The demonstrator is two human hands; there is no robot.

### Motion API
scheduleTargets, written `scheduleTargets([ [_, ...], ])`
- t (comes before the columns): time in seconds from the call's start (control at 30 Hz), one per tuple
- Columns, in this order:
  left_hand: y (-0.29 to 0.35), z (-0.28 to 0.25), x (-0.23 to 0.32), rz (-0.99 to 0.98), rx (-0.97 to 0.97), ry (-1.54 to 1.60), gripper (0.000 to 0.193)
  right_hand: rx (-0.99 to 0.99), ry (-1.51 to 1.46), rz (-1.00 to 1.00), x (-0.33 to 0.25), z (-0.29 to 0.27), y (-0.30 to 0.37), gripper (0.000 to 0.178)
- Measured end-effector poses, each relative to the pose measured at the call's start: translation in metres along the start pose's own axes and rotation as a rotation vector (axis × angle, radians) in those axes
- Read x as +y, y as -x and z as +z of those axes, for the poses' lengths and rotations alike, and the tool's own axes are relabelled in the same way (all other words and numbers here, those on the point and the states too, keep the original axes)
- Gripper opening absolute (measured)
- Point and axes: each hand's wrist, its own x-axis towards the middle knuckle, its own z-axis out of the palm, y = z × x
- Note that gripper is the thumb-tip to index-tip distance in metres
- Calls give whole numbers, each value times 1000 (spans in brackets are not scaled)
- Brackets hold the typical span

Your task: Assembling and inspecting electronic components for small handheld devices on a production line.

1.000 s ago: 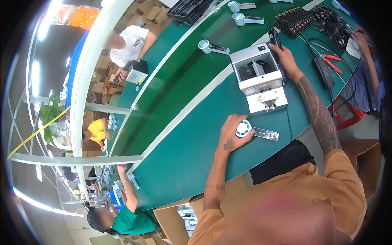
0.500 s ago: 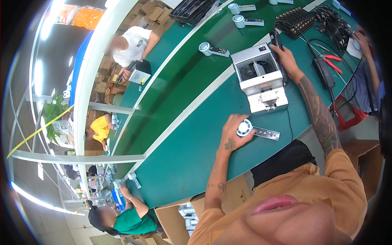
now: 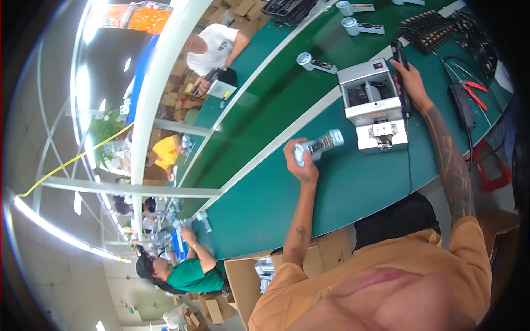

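My left hand [image 3: 302, 165] is closed around the round end of a light-grey device [image 3: 326, 144], holding it tilted above the green table. The device's long arm points right, with a circuit board showing along it. My right hand [image 3: 411, 83] grips a black electric screwdriver [image 3: 403, 60], upright along the right side of a screw feeder [image 3: 375, 105]. This white-grey metal box has an open hopper on top, a red switch at the back and a silver outlet block in front.
Similar devices [image 3: 316, 63] lie on the dark green belt beyond a pale rail. At right are red-handled pliers [image 3: 475, 91], a black adapter [image 3: 461, 105] with cables and a stack of black trays [image 3: 425, 30]. A cardboard box [image 3: 243, 287] stands below the table edge; co-workers sit across and at left.
My left hand has raised the device off the table and carried it toward the belt, turning it so its circuit board shows. My right hand stays on the screwdriver. The whole view has shifted.
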Motion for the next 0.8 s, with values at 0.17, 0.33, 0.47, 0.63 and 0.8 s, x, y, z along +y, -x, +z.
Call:
scheduleTargets([
  [0.17,-52,31,-49,-440,59,-49,51,18,3,2,1,-5,-6,35],
  [0.33,-111,19,-100,-344,-265,-579,62,8,-11,12,1,3,-3,36],
  [0.47,-142,27,-114,149,-389,-721,53,10,-10,3,-7,1,0,36],
  [0.63,-173,96,-104,402,-458,-619,50,43,-21,31,-3,6,2,38],
  [0.8,-173,136,-122,666,-739,-945,65,-9,-33,37,-6,10,5,38],
])
